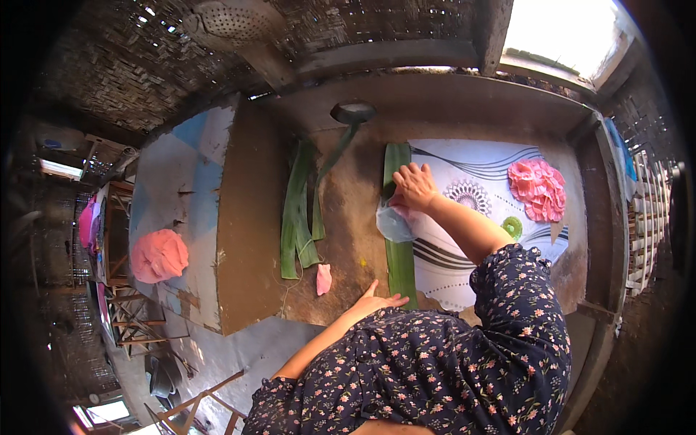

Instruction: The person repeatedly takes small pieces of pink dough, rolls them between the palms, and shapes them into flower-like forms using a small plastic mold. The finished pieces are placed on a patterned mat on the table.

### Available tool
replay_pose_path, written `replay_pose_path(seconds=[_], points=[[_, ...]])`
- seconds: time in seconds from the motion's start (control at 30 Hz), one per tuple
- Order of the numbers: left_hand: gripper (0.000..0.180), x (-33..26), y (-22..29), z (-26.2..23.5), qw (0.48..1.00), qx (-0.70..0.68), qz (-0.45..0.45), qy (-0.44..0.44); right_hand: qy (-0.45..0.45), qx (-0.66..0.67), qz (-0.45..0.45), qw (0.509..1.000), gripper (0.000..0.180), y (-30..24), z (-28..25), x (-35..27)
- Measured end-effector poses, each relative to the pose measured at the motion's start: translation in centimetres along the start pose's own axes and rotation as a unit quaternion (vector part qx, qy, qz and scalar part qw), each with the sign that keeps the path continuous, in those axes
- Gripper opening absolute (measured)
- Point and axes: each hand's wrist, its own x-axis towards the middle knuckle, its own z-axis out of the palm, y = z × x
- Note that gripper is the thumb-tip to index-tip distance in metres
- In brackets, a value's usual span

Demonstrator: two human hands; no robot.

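A long green leaf strip (401,272) lies lengthwise on the table, along the left edge of a white patterned sheet. My right hand (415,187) is closed over the strip's upper part. A thin, see-through bluish piece, like a plastic bag (395,225), hangs from its fingers and covers part of the leaf. My left hand (373,301) rests at the strip's near end, thumb and fingers apart, touching the leaf. Further left lie more green leaf strips (297,214), one of them narrow and curved. A small pink piece (323,279) sits below them.
The patterned sheet (453,254) carries a ruffled pink bundle (537,190) and a small round green thing (512,228). A dark ladle-like thing (353,112) is at the back. A raised box (243,217) on the left bears a pink bundle (159,255).
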Motion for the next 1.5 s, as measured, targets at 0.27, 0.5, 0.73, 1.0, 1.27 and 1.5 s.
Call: replay_pose_path(seconds=[0.27,0.5,0.73,1.0,1.27,1.5], points=[[0.051,0.6,-1.0,-0.2,1.000,0.012,0.006,0.010,-0.031,-0.068,0.158,0.985,0.054,3.1,0.7,5.5],[0.048,2.7,-3.1,1.0,0.987,-0.146,0.065,0.009,0.009,0.154,0.179,0.972,0.051,-0.3,-7.0,3.9],[0.117,3.7,1.2,-4.7,0.779,-0.351,-0.063,0.516,-0.147,0.496,0.177,0.837,0.046,-1.9,-13.7,-5.4],[0.122,0.4,2.5,-9.7,0.881,-0.036,-0.368,0.296,-0.180,0.274,0.165,0.930,0.043,-1.1,-16.5,-10.2],[0.117,2.5,8.0,-13.3,0.895,-0.038,-0.195,0.400,-0.186,0.101,-0.062,0.975,0.044,-10.6,-18.4,-9.7],[0.068,-2.4,6.2,-13.7,0.740,-0.401,-0.071,0.535,0.250,0.305,0.006,0.919,0.020,-11.9,-17.4,-11.1]])
